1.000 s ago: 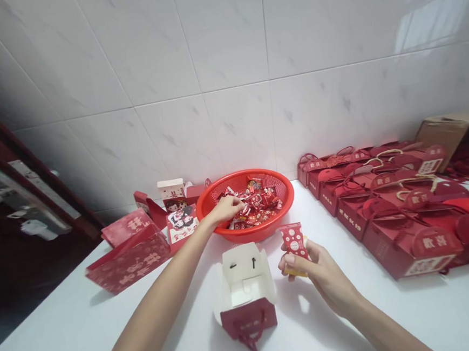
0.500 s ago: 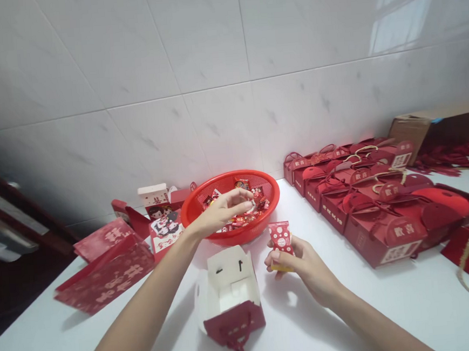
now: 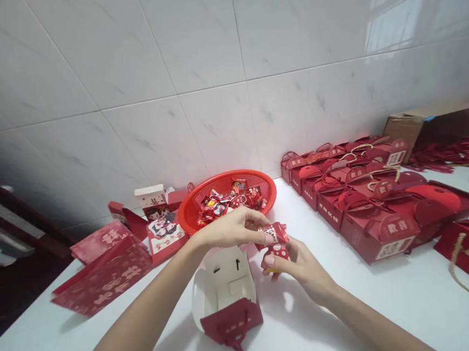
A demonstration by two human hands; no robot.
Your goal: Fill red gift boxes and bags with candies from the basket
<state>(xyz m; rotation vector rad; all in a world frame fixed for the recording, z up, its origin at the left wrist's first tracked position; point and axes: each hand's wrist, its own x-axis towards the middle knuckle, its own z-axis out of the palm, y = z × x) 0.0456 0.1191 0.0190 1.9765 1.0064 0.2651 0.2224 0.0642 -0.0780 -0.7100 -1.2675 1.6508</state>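
Observation:
My left hand [image 3: 241, 228] pinches a red-and-white wrapped candy [image 3: 268, 232] just in front of the basket. Close beside it, my right hand [image 3: 296, 262] is closed on red candy packets [image 3: 280, 249], with a bit of yellow showing beneath them. The two hands meet at the candies. Below my left hand stands an open red box [image 3: 233, 321] with a white inside and two dark slots in its raised flap. Behind the hands, a red mesh basket [image 3: 188, 201] holds several wrapped candies [image 3: 216, 201].
On the white table [image 3: 312, 331], rows of closed red gift boxes [image 3: 379, 234] stand at the right, a cardboard box [image 3: 405, 129] behind them. Red bags [image 3: 100, 278] and a printed box [image 3: 166, 235] are at the left. A tiled wall rises behind.
My left hand has come out of the basket toward my right hand, now with a candy between its fingers. My right hand keeps its packets. The view has shifted slightly.

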